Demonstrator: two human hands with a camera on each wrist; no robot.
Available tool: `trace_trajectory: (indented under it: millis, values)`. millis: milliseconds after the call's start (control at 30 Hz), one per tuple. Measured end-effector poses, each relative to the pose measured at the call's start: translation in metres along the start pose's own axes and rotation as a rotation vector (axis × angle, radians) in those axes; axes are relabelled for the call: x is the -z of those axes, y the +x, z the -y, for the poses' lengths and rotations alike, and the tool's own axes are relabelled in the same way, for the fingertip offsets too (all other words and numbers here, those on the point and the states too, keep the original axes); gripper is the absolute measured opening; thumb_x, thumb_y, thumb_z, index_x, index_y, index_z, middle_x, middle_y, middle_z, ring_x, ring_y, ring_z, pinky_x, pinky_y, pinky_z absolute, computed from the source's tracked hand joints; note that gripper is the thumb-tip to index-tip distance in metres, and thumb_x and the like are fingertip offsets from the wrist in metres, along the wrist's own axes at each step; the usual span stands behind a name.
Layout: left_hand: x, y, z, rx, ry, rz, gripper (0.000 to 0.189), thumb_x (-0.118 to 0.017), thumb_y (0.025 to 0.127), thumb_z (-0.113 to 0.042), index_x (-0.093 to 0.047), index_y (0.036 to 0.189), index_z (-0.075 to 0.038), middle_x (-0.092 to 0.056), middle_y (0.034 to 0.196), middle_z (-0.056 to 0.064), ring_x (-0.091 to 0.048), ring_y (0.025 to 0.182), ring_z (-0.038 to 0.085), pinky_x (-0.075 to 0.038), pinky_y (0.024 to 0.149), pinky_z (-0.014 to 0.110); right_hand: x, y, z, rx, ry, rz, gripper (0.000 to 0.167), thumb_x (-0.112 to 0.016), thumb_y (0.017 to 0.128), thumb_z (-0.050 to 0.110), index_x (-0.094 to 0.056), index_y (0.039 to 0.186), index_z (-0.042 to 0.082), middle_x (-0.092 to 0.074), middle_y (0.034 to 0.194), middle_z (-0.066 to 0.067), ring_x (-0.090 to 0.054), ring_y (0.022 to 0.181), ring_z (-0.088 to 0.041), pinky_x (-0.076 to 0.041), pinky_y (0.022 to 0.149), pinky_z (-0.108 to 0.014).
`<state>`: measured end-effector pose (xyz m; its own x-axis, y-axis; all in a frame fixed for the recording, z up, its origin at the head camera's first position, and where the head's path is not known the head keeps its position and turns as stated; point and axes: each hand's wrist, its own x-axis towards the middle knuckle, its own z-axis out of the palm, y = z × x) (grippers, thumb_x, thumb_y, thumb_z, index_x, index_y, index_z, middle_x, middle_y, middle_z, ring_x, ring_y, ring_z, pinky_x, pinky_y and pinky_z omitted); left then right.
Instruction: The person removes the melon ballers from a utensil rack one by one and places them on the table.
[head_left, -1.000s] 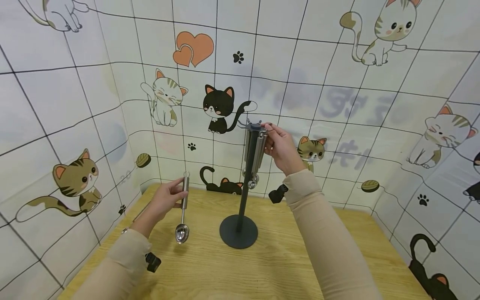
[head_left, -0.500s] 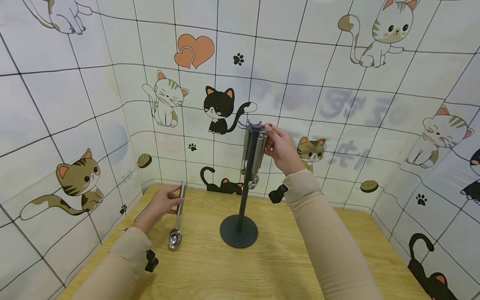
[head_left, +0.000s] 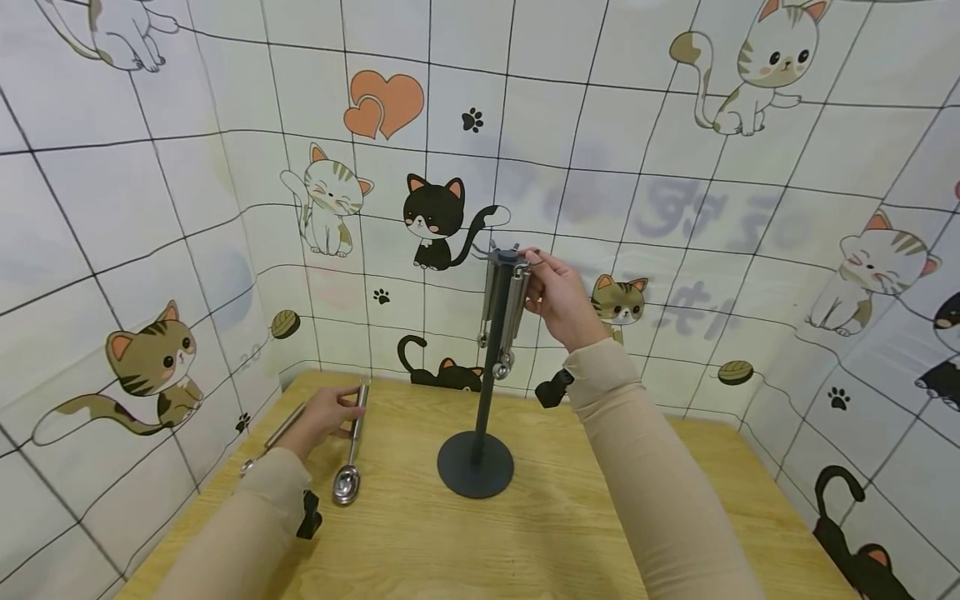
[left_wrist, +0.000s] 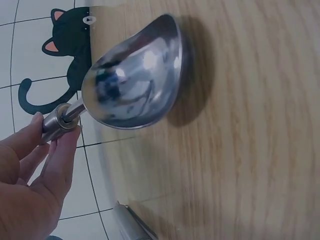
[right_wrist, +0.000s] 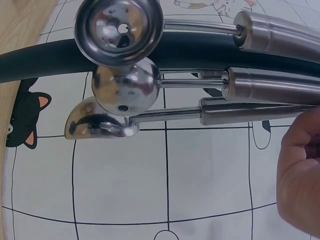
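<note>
My left hand point(head_left: 326, 417) holds the metal handle of an ice cream scoop point(head_left: 347, 485), low over the table's left part. In the left wrist view, its shiny oval bowl point(left_wrist: 140, 75) casts a shadow on the wood; I cannot tell whether it touches. My right hand point(head_left: 558, 296) is at the top of a dark stand point(head_left: 483, 400), where several metal scoops point(head_left: 513, 317) hang. Its fingers pinch the upper end of one hanging scoop point(right_wrist: 170, 115), whose bowl points down; the exact contact is partly hidden. Round-bowled scoops hang beside that one in the right wrist view.
Another metal utensil point(head_left: 285, 425) lies on the table left of my left hand, partly hidden by the forearm. The stand's round base point(head_left: 461, 471) rests mid-table. A cat-printed wall covering point(head_left: 600, 167) surrounds the wooden table point(head_left: 570, 517) at the back and sides.
My left hand has lowered the scoop toward the table and slightly left, uncovering more of the utensil beside it. The right hand stays at the stand's top.
</note>
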<state>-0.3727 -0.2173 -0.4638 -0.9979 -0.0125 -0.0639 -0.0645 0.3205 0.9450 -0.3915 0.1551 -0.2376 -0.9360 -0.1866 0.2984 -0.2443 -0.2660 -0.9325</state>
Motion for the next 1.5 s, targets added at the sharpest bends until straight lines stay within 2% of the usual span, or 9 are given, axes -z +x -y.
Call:
trace_trajectory:
  millis: [167, 400, 600, 733, 933, 1167, 1233, 1367, 1500]
  values:
    - [0.0, 0.006, 0.004, 0.03, 0.034, 0.019, 0.059, -0.064, 0.097, 0.005, -0.039, 0.15, 0.009, -0.06, 0.119, 0.034, -0.066, 0.102, 0.043, -0.062, 0.072, 0.047, -0.001, -0.001, 0.0, -0.002, 0.011, 0.014, 0.022, -0.059, 0.103, 0.032, -0.071, 0.11, 0.015, -0.036, 0.068, 0.001, -0.028, 0.059, -0.016, -0.028, 0.058, -0.029]
    - [0.004, 0.019, 0.013, 0.079, 0.067, 0.041, 0.058, -0.065, 0.097, 0.003, -0.039, 0.148, 0.012, -0.059, 0.123, 0.034, -0.066, 0.1, 0.036, -0.062, 0.072, 0.042, 0.001, -0.001, 0.001, -0.016, -0.01, 0.014, 0.022, -0.06, 0.102, 0.034, -0.071, 0.113, 0.017, -0.037, 0.065, 0.003, -0.028, 0.055, -0.013, -0.032, 0.057, -0.028]
    - [0.007, 0.022, 0.016, 0.103, 0.102, 0.042, 0.057, -0.067, 0.096, 0.002, -0.043, 0.146, 0.012, -0.059, 0.123, 0.034, -0.066, 0.104, 0.039, -0.062, 0.069, 0.041, 0.002, -0.001, 0.002, -0.017, -0.009, 0.019, 0.024, -0.06, 0.102, 0.034, -0.07, 0.115, 0.016, -0.031, 0.064, 0.003, -0.021, 0.054, -0.013, -0.029, 0.058, -0.029]
    - [0.007, 0.02, 0.017, 0.103, 0.122, 0.041, 0.056, -0.068, 0.094, 0.004, -0.044, 0.143, 0.014, -0.059, 0.118, 0.034, -0.069, 0.095, 0.034, -0.062, 0.068, 0.041, 0.001, -0.001, 0.002, -0.014, -0.015, 0.006, 0.028, -0.061, 0.102, 0.035, -0.07, 0.119, 0.015, -0.031, 0.062, 0.003, -0.019, 0.052, -0.014, -0.03, 0.057, -0.028]
    - [0.012, 0.023, 0.022, 0.115, 0.204, 0.036, 0.055, -0.071, 0.092, 0.003, -0.046, 0.139, 0.016, -0.062, 0.105, 0.028, -0.069, 0.076, 0.026, -0.061, 0.066, 0.037, 0.0, -0.001, 0.002, -0.015, -0.007, 0.007, 0.027, -0.06, 0.102, 0.034, -0.07, 0.118, 0.015, -0.028, 0.061, 0.003, -0.017, 0.052, -0.014, -0.029, 0.056, -0.028]
    - [0.021, 0.033, 0.038, 0.102, 0.295, 0.016, 0.052, -0.071, 0.091, 0.001, -0.051, 0.136, 0.017, -0.067, 0.1, 0.023, -0.067, 0.076, 0.021, -0.059, 0.065, 0.033, 0.0, -0.002, 0.003, -0.018, -0.006, 0.016, 0.025, -0.06, 0.102, 0.034, -0.071, 0.117, 0.017, -0.031, 0.062, 0.003, -0.018, 0.053, -0.014, -0.029, 0.057, -0.028]
    - [0.024, 0.034, 0.039, 0.103, 0.314, 0.022, 0.052, -0.071, 0.092, -0.001, -0.051, 0.136, 0.016, -0.068, 0.098, 0.021, -0.067, 0.076, 0.021, -0.059, 0.065, 0.033, 0.001, -0.002, 0.002, -0.019, -0.01, 0.012, 0.025, -0.061, 0.102, 0.034, -0.071, 0.118, 0.017, -0.032, 0.063, 0.003, -0.019, 0.053, -0.014, -0.029, 0.057, -0.028]
    - [0.027, 0.035, 0.04, 0.116, 0.289, 0.043, 0.052, -0.07, 0.093, 0.0, -0.049, 0.138, 0.017, -0.067, 0.101, 0.021, -0.066, 0.078, 0.021, -0.059, 0.068, 0.033, 0.001, -0.001, 0.002, -0.022, -0.02, 0.002, 0.025, -0.061, 0.101, 0.036, -0.071, 0.117, 0.018, -0.033, 0.063, 0.003, -0.021, 0.053, -0.013, -0.03, 0.058, -0.028]
    - [0.03, 0.032, 0.039, 0.083, 0.354, 0.038, 0.05, -0.071, 0.091, 0.001, -0.051, 0.133, 0.019, -0.066, 0.1, 0.022, -0.064, 0.075, 0.02, -0.058, 0.066, 0.031, 0.002, 0.0, 0.001, -0.024, -0.019, 0.009, 0.024, -0.06, 0.102, 0.035, -0.071, 0.116, 0.018, -0.03, 0.063, 0.003, -0.019, 0.053, -0.014, -0.029, 0.057, -0.029]
